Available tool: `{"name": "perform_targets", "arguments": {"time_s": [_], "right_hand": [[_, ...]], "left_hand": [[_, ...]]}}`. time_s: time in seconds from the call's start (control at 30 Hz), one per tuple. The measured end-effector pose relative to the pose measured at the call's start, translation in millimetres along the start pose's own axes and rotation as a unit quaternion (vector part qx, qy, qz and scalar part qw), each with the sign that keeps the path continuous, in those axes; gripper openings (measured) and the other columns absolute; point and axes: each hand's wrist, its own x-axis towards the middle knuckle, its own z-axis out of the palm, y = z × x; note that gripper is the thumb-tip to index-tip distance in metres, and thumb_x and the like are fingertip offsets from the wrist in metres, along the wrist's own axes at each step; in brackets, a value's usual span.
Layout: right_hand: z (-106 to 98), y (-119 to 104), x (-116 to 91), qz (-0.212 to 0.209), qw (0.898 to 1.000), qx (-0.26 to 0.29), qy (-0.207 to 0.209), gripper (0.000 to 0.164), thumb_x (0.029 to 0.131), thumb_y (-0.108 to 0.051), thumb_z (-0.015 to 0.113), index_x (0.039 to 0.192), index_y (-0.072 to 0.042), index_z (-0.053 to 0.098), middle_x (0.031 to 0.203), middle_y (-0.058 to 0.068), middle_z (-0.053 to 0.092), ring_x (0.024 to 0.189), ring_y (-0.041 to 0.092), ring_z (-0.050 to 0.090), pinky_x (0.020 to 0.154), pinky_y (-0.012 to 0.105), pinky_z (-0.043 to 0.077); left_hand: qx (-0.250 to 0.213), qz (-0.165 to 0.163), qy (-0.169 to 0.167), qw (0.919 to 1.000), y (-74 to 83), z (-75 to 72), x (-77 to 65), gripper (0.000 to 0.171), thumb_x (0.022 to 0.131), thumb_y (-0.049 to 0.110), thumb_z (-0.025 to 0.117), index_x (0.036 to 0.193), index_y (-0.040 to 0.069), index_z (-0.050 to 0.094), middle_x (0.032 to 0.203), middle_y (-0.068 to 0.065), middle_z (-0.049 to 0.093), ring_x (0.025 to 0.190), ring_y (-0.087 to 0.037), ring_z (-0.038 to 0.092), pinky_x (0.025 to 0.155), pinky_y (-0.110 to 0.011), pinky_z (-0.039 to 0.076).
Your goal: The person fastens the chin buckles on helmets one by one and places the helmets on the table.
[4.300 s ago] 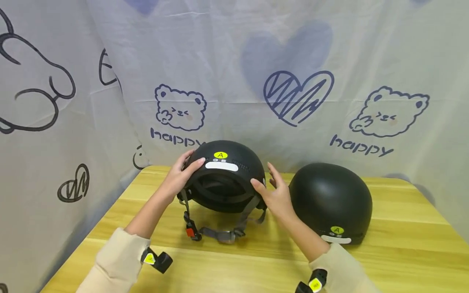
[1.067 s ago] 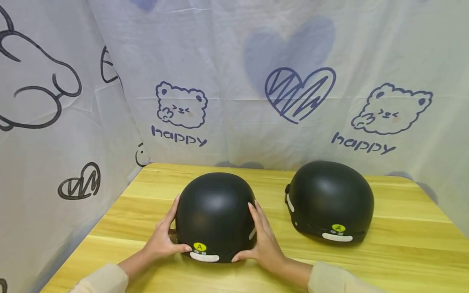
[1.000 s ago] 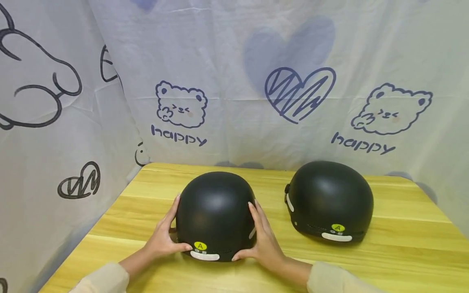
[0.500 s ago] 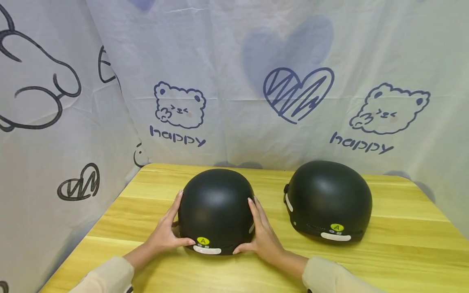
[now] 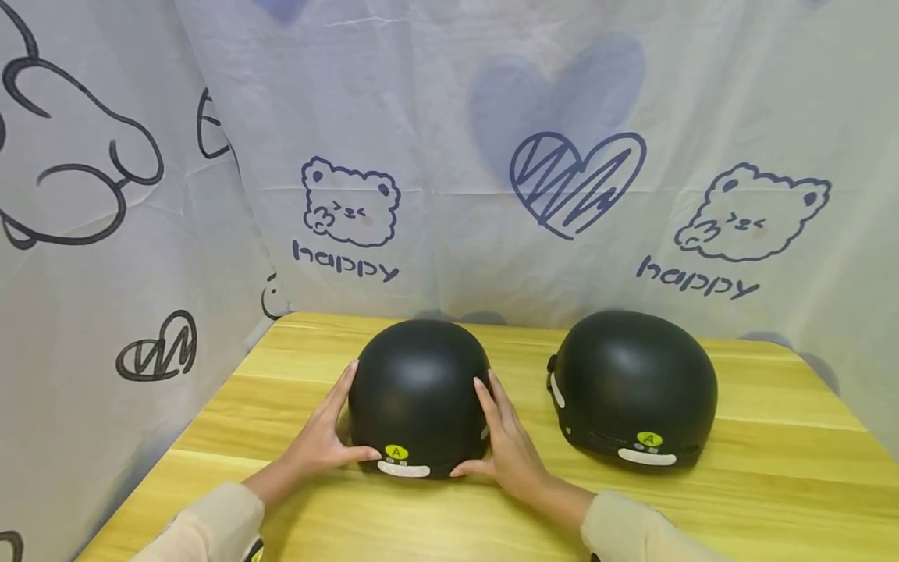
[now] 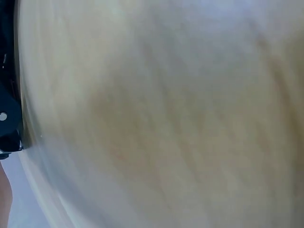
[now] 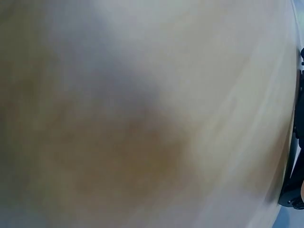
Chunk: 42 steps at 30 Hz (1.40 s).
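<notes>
A matte black helmet [image 5: 421,390] rests upright on the table in the head view, its round yellow "A" sticker [image 5: 396,452] and white strip towards me. My left hand [image 5: 319,441] grips its left side, thumb along the front rim. On the right side my right hand [image 5: 511,449] holds it, fingers up the shell and thumb at the lower front edge. A second matching black helmet [image 5: 635,382] sits to the right, apart from both hands. In each wrist view, only a dark helmet edge [image 6: 9,118] shows at the side; chin straps are hidden.
The wood-grain table [image 5: 794,437] runs back to a pale curtain [image 5: 449,101] printed with hearts and bears. Another curtain panel [image 5: 63,297] closes the left side. Blurred tabletop fills most of both wrist views.
First the helmet was tipped with its inside and straps showing; by about a second ago it was dome up, nearer me. Since then both hands have slid it slightly away and right.
</notes>
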Motion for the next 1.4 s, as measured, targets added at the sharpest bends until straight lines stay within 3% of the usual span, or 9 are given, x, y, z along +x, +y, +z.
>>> {"name": "perform_targets", "arguments": {"time_s": [0.13,0.27,0.4,0.67,1.03,1.4], "right_hand": [[0,2,3,-0.024,0.999,-0.03,0.009,0.123,0.049,-0.045,0.085,0.147,-0.008,0.021,0.149,0.025,0.022,0.128,0.042,0.04,0.087,0.045,0.051],[1,3,7,-0.02,0.999,-0.041,0.006,0.122,0.051,-0.046,0.085,0.148,-0.009,0.021,0.149,0.026,0.022,0.128,0.043,0.04,0.088,0.045,0.05],[2,2,11,-0.005,0.999,-0.035,-0.006,0.121,0.053,-0.044,0.085,0.149,-0.011,0.018,0.15,0.025,0.02,0.129,0.044,0.038,0.089,0.047,0.05],[0,8,22,-0.037,0.995,-0.091,-0.024,0.115,0.059,-0.043,0.082,0.148,-0.006,0.018,0.148,0.028,0.022,0.126,0.042,0.043,0.091,0.042,0.049],[10,12,23,0.001,0.997,-0.072,-0.028,0.109,0.063,-0.039,0.079,0.148,-0.006,0.019,0.147,0.029,0.024,0.123,0.043,0.046,0.064,0.03,0.056],[10,16,37,0.025,0.997,-0.062,-0.04,0.109,0.065,-0.038,0.079,0.149,-0.011,0.016,0.148,0.027,0.024,0.125,0.043,0.045,0.066,0.034,0.057]], "left_hand": [[0.011,0.006,0.001,0.9999,-0.9,-0.4,3.7,0.127,0.056,0.048,0.085,0.151,0.014,0.008,0.153,-0.019,0.02,0.134,-0.043,0.029,0.101,-0.059,0.034],[0.028,0.009,-0.001,0.9996,-3.3,-1.9,7.8,0.125,0.058,0.048,0.084,0.151,0.013,0.009,0.153,-0.02,0.02,0.133,-0.045,0.03,0.1,-0.06,0.034],[0.042,0.001,-0.011,0.999,-6.6,-3.9,12.3,0.124,0.058,0.041,0.086,0.151,0.016,0.008,0.153,-0.019,0.02,0.133,-0.044,0.03,0.1,-0.06,0.034],[0.062,-0.019,-0.028,0.9975,-10.9,-9.7,21.6,0.124,0.059,0.04,0.085,0.151,0.015,0.006,0.153,-0.02,0.02,0.135,-0.043,0.029,0.101,-0.059,0.034],[0.071,-0.038,-0.031,0.9963,-17.3,-3.3,25.6,0.12,0.061,0.044,0.083,0.151,0.015,0.008,0.151,-0.021,0.023,0.134,-0.042,0.032,0.101,-0.058,0.035],[0.066,-0.053,-0.038,0.9957,-18.1,-8.9,35.9,0.118,0.063,0.043,0.083,0.151,0.018,0.007,0.153,-0.019,0.021,0.135,-0.042,0.03,0.102,-0.059,0.033]]}}
